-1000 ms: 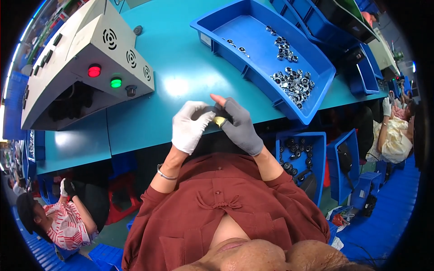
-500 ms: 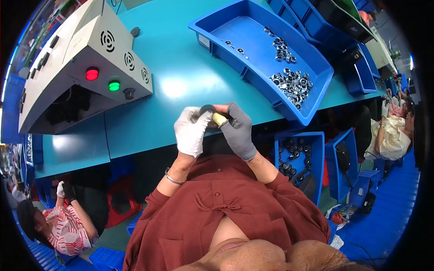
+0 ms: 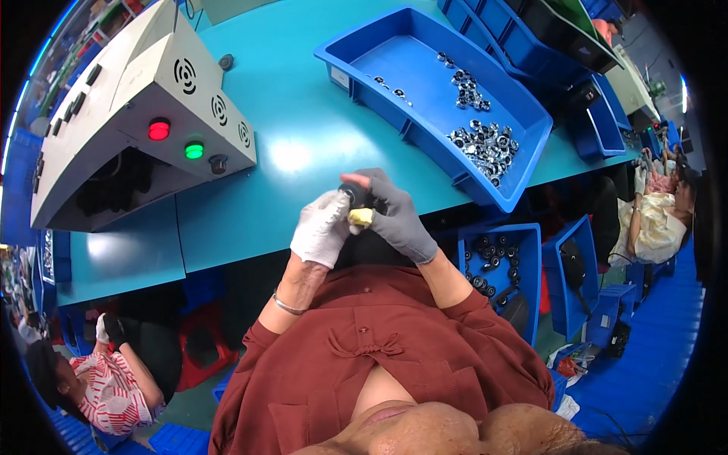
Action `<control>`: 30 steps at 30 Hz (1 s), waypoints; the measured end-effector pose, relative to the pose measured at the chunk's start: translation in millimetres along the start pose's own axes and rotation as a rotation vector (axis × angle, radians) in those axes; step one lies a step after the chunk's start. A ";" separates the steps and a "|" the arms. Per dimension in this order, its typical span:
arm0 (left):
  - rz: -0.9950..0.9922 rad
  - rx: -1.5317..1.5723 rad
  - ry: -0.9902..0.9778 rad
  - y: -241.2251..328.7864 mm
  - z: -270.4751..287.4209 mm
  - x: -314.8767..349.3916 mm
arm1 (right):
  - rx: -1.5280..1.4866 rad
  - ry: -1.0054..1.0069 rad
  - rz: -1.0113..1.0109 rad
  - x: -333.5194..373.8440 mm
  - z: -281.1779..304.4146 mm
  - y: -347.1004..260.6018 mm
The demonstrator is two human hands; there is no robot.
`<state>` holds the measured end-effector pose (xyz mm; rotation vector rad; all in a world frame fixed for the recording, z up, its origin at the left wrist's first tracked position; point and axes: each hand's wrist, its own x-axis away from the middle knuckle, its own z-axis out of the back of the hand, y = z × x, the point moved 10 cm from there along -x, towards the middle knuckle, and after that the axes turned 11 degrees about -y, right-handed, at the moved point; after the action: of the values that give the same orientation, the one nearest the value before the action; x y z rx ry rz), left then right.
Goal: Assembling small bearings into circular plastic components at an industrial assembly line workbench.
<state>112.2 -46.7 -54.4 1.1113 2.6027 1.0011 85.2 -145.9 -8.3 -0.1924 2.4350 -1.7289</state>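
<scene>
My left hand [image 3: 320, 230] in a white glove and my right hand [image 3: 403, 225] in a grey glove meet in front of my chest, near the table's front edge. Between their closed fingertips is a small black round part [image 3: 350, 192], gripped from both sides. Gloved fingers cover much of it, so its exact kind cannot be made out. A yellow covering [image 3: 360, 218] shows at my right thumb's tip, and a bare fingertip sticks out of the grey glove above the part.
On the teal table [image 3: 303, 114], a blue tray [image 3: 425, 135] holds many shiny silver-and-black round parts [image 3: 485, 148]. At left stands a white machine [image 3: 174, 98] with red and green lamps. Beside my right arm, a lower blue bin [image 3: 531, 280] contains black round parts. Co-workers sit on both sides.
The black part has turned between my fingers and sits slightly lower. My right thumb with its yellow covering has moved down and a little left.
</scene>
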 end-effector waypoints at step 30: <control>0.095 0.104 -0.181 -20.7 -20.0 -0.1 | 1.193 0.085 0.479 13.7 -19.7 -76.3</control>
<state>92.7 -67.7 -51.9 1.2955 2.5030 0.7502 69.3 -155.3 69.6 0.5452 0.9710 -2.5203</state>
